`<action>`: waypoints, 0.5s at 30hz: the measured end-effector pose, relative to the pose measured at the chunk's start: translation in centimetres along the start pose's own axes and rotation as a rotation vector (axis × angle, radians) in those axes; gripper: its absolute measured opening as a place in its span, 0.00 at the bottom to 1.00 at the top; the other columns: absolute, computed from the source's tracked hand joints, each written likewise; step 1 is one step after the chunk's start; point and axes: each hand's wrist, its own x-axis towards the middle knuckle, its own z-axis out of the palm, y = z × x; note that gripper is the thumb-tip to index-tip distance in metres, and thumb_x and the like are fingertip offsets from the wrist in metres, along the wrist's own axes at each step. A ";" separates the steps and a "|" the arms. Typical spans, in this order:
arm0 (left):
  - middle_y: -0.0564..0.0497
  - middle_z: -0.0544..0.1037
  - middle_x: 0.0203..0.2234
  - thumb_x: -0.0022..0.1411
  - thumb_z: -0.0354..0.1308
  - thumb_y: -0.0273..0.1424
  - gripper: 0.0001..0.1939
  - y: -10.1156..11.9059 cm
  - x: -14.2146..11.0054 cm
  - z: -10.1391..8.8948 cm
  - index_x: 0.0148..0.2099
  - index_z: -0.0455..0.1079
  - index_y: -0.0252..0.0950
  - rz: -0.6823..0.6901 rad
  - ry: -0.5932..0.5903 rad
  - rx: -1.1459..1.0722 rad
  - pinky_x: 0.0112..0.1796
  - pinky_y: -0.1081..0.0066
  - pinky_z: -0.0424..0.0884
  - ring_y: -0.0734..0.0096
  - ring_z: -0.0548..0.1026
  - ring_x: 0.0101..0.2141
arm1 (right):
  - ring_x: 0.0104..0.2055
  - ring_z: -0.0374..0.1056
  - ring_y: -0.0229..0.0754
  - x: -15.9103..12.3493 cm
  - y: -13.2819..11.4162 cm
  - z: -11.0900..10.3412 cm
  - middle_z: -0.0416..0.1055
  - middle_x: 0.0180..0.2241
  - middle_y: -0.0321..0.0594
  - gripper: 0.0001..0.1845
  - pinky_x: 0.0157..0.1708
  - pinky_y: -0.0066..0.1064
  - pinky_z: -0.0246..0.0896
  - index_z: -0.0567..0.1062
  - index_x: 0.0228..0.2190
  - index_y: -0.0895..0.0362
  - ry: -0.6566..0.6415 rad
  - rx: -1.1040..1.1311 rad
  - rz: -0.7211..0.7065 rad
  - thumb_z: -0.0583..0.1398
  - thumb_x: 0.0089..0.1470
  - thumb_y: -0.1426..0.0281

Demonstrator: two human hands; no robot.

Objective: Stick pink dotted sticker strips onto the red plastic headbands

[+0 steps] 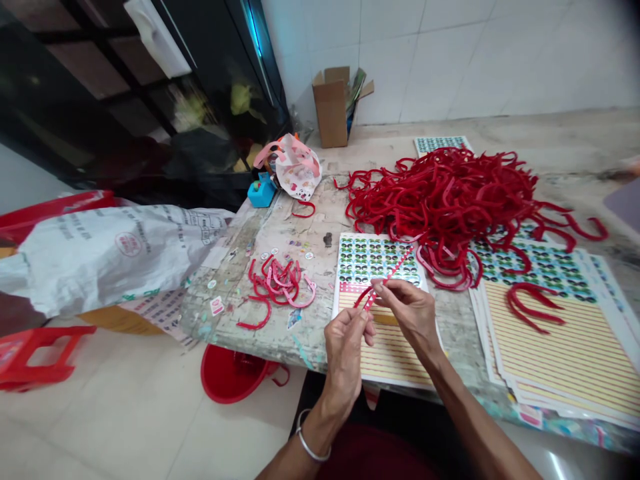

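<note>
Thin, light, flexible red plastic strip (389, 275), pinched between closed fingertips of left hand (345, 353) and right hand (403, 313) above yellow-striped paper sheet (400, 360) on worn tabletop (280, 340), best held near its ends.

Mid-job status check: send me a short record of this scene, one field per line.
Left hand: pinching a thin red plastic strip
Right hand: pinching the same strip
Left wrist: silver bangle
Under hands: printed paper sheet with yellow-and-red stripes
Beyond hands: large heap of curved red plastic strips
Left of hands: small pile of curved red and pink strips
</note>
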 end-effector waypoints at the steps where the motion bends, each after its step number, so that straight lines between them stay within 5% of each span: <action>1: 0.54 0.67 0.20 0.60 0.55 0.31 0.11 0.0 0.0 0.0 0.27 0.67 0.32 -0.003 -0.003 -0.006 0.27 0.74 0.58 0.78 0.60 0.22 | 0.31 0.72 0.41 0.2 0.0 -0.1 0.76 0.31 0.38 0.09 0.31 0.35 0.75 0.78 0.29 0.57 -0.002 0.038 0.032 0.65 0.47 0.64; 7: 0.53 0.68 0.21 0.60 0.54 0.32 0.11 -0.1 -0.3 -0.5 0.28 0.68 0.33 -0.021 -0.034 -0.003 0.27 0.75 0.58 0.77 0.62 0.23 | 0.30 0.72 0.41 0.8 0.0 -0.7 0.76 0.29 0.37 0.11 0.32 0.36 0.76 0.76 0.24 0.58 -0.021 0.106 0.109 0.67 0.44 0.63; 15: 0.53 0.68 0.19 0.60 0.54 0.34 0.12 -0.2 -0.3 -1.2 0.27 0.67 0.33 -0.093 -0.129 0.019 0.26 0.75 0.59 0.78 0.63 0.21 | 0.32 0.72 0.41 0.1 -0.1 -1.2 0.76 0.31 0.37 0.07 0.32 0.34 0.75 0.76 0.26 0.56 -0.044 -0.004 -0.027 0.65 0.47 0.64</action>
